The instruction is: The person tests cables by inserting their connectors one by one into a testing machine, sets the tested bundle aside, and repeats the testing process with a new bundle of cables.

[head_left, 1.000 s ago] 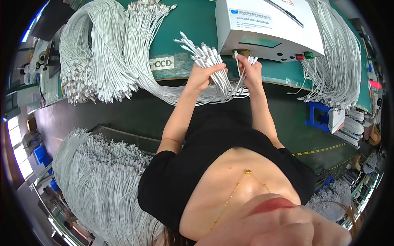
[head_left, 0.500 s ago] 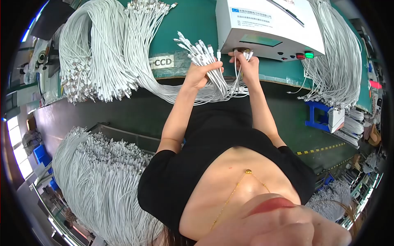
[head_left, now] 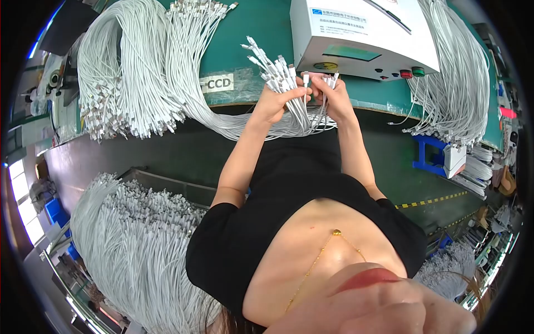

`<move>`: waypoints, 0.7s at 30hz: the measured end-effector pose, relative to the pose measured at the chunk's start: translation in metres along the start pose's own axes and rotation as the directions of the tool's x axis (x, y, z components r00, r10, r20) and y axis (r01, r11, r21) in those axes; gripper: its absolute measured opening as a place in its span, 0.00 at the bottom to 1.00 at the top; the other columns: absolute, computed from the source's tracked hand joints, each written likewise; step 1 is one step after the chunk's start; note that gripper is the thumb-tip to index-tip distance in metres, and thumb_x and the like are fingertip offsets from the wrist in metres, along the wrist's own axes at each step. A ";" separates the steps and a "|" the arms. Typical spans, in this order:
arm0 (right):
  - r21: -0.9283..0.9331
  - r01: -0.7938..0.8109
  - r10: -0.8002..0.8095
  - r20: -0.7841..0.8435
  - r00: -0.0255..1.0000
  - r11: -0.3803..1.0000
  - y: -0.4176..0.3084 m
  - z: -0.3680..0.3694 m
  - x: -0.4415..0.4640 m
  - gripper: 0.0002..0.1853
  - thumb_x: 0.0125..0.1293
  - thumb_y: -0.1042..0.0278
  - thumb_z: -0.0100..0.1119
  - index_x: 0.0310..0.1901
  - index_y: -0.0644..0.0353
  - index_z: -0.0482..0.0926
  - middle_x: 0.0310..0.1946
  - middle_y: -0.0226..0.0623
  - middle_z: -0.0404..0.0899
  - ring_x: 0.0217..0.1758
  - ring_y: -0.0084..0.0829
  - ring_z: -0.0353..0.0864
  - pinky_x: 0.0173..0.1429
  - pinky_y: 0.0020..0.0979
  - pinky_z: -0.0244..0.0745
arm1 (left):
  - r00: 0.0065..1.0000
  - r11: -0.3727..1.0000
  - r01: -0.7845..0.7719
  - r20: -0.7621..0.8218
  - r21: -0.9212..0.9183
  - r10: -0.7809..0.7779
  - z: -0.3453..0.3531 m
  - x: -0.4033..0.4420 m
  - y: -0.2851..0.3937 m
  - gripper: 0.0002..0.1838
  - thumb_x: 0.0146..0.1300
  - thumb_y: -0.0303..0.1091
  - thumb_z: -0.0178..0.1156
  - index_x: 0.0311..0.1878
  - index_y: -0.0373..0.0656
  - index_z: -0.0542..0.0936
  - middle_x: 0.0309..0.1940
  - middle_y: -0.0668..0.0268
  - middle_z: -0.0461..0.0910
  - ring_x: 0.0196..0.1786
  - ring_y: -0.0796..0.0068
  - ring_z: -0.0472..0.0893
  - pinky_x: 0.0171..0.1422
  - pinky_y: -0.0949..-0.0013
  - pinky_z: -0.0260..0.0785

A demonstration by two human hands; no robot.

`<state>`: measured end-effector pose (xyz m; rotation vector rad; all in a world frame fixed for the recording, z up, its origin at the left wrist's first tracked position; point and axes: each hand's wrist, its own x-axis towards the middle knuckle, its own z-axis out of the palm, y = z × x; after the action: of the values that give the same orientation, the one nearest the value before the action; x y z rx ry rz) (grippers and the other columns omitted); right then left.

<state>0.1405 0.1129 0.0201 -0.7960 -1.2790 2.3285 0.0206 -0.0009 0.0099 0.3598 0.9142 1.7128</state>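
Note:
My left hand (head_left: 273, 104) is closed around a bundle of white USB cables (head_left: 285, 80), their plugs fanning out above my thumb. Close beside it, my right hand (head_left: 334, 99) grips a few white cables, with plugs (head_left: 332, 79) showing past the fingers. One upright plug (head_left: 306, 78) stands between the two hands; which fingers hold it I cannot tell. Just beyond my hands is a white tester box (head_left: 361, 39), its round yellowish socket (head_left: 326, 65) in plain view. A red button (head_left: 405, 73) and a green button (head_left: 418, 72) sit on its front.
Thick hanks of white cable (head_left: 142, 67) lie on the green bench (head_left: 250, 22) at left, near a "CCD" label (head_left: 218, 83). Another cable hank (head_left: 453, 78) hangs at right, above a blue stool (head_left: 427, 156). A large cable pile (head_left: 139, 250) stands behind at lower left.
My right hand has drawn back from the box's socket toward my left hand, uncovering the socket. My left hand has shifted slightly right. The green button's bright glow has dimmed.

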 end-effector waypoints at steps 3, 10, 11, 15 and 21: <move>-0.055 0.040 -0.041 -0.016 0.999 0.998 -0.005 0.001 0.002 0.12 0.61 0.67 0.57 0.40 0.67 0.79 0.18 0.24 0.70 0.20 0.13 0.63 0.23 0.18 0.55 | 0.998 0.998 0.055 -0.018 -0.025 -0.055 0.000 -0.002 0.002 0.13 0.53 0.20 0.61 0.42 0.36 0.72 0.31 0.59 0.78 0.33 0.69 0.81 0.36 0.70 0.76; -0.415 0.133 -0.143 0.005 0.990 0.900 -0.021 -0.001 0.005 0.10 0.58 0.66 0.59 0.31 0.67 0.80 0.17 0.26 0.72 0.20 0.15 0.66 0.23 0.19 0.58 | 0.994 0.994 0.111 0.005 -0.006 -0.111 -0.006 -0.004 0.004 0.14 0.52 0.20 0.61 0.42 0.34 0.72 0.32 0.57 0.78 0.32 0.68 0.81 0.34 0.69 0.77; -0.477 0.186 -0.181 0.057 0.982 0.859 -0.023 -0.001 0.005 0.10 0.59 0.67 0.57 0.29 0.66 0.79 0.17 0.26 0.72 0.20 0.16 0.66 0.23 0.20 0.59 | 0.994 0.994 0.110 0.005 -0.006 -0.109 -0.006 -0.004 0.004 0.14 0.52 0.20 0.61 0.42 0.34 0.72 0.32 0.57 0.78 0.32 0.68 0.81 0.34 0.69 0.77; -0.684 0.210 -0.208 0.086 0.974 0.698 -0.020 -0.003 0.002 0.09 0.59 0.71 0.52 0.27 0.67 0.77 0.16 0.28 0.71 0.19 0.17 0.68 0.23 0.22 0.63 | 0.996 0.996 0.085 -0.005 0.030 -0.085 -0.005 -0.006 0.000 0.15 0.51 0.19 0.62 0.43 0.32 0.71 0.34 0.57 0.77 0.34 0.67 0.81 0.34 0.69 0.78; -0.776 0.440 -0.793 -0.124 0.597 0.453 -0.030 -0.013 -0.003 0.03 0.56 0.78 0.56 0.32 0.65 0.77 0.24 0.32 0.76 0.27 0.21 0.74 0.33 0.22 0.69 | 0.996 0.997 0.072 -0.050 0.021 -0.071 0.001 -0.006 0.003 0.11 0.52 0.20 0.62 0.40 0.36 0.73 0.31 0.59 0.78 0.34 0.67 0.81 0.35 0.69 0.76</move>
<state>0.1529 0.1353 0.0408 -0.8012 -1.7927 0.9123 0.0216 -0.0066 0.0141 0.2974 0.9716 1.6531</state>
